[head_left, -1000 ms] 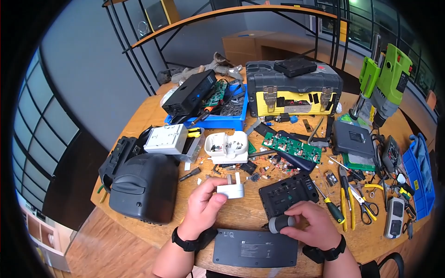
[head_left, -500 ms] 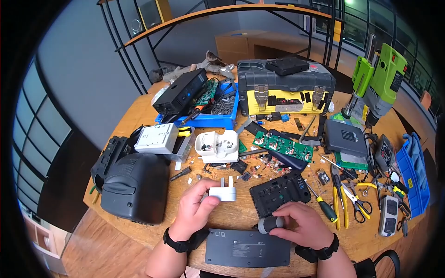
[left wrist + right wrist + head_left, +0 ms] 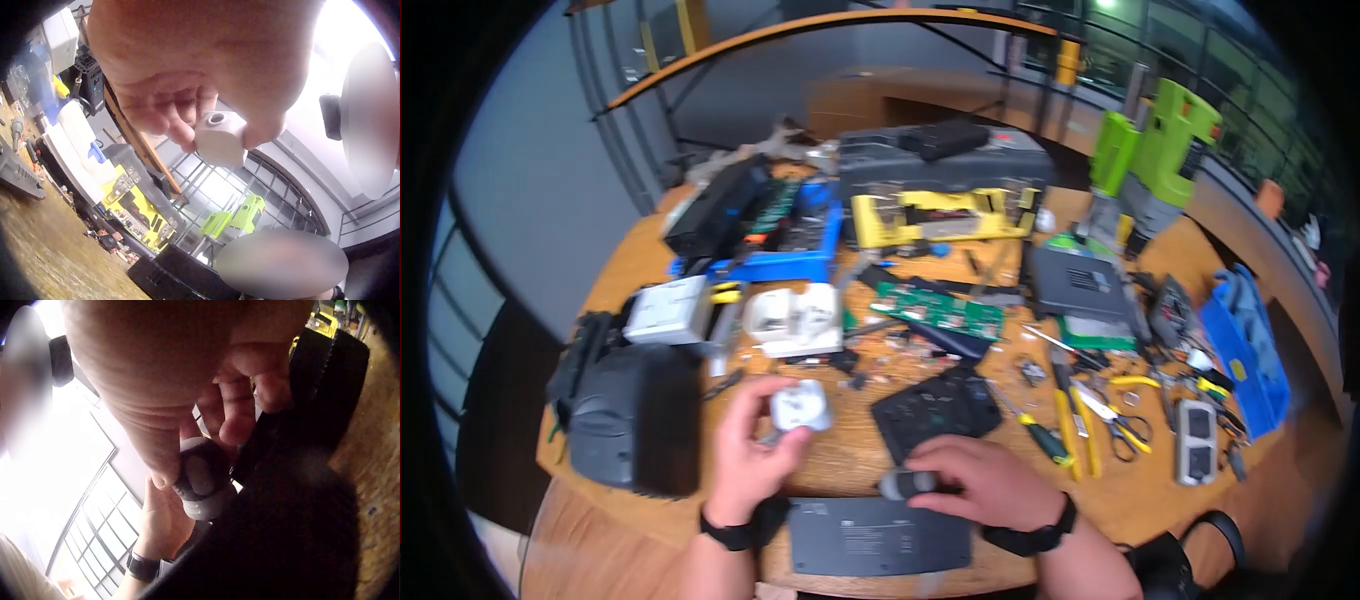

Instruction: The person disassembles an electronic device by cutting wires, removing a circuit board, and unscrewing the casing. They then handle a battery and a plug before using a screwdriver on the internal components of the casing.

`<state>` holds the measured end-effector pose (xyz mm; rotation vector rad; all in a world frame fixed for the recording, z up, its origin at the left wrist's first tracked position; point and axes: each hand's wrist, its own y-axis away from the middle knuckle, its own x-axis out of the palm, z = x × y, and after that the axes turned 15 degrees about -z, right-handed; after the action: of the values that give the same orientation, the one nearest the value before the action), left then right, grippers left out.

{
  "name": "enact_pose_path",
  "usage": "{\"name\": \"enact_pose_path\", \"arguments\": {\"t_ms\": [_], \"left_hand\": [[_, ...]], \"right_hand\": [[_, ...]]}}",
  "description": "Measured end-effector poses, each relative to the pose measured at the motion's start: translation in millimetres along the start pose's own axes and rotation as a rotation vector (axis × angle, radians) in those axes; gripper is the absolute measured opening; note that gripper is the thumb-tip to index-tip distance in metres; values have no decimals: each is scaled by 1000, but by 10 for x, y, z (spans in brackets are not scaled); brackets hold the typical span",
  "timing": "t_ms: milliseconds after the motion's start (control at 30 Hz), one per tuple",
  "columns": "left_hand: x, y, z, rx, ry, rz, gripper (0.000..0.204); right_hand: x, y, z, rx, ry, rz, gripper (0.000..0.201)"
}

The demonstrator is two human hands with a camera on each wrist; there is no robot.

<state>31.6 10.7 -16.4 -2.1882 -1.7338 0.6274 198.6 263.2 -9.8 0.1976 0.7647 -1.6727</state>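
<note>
My left hand [image 3: 755, 445] pinches a small white plug adapter [image 3: 802, 406] between thumb and fingers, raised above the table. In the left wrist view a round hole shows in one side of the white adapter [image 3: 220, 139]. My right hand [image 3: 990, 485] holds a stubby grey-and-black screwdriver [image 3: 906, 485] by its thick handle, also seen in the right wrist view as a rounded handle [image 3: 203, 478] between thumb and fingers. The screwdriver's tip is lost in blur. Below the hands lies a flat dark labelled panel [image 3: 880, 540]; a black plastic housing [image 3: 935, 410] sits just beyond the right hand.
On the left stand a black rounded case [image 3: 635, 420] and a white box [image 3: 668, 310]. A white container [image 3: 795, 325], green circuit board [image 3: 940, 312] and toolbox [image 3: 945, 185] lie farther back. At right are pliers [image 3: 1070, 415], scissors [image 3: 1115, 420], a screwdriver [image 3: 1045, 435] and a drill [image 3: 1170, 150].
The head view has swung right, so everything sits farther left and is blurred. My left hand has turned the adapter from prongs upward to its face toward the head camera. My right hand keeps its hold.
</note>
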Motion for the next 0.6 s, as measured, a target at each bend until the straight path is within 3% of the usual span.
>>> {"name": "enact_pose_path", "arguments": {"t_ms": [100, 333, 600], "left_hand": [[10, -9, 18, -58, 55, 8, 46], [-7, -18, 61, -116, 100, -5, 52], [-1, -36, 85, -102, 95, 4, 42]], "right_hand": [[73, -2, -68, -176, 29, -14, 36], [179, 4, 31, -301, 251, -2, 35], [290, 4, 140, -367, 468, -107, 28]]}}
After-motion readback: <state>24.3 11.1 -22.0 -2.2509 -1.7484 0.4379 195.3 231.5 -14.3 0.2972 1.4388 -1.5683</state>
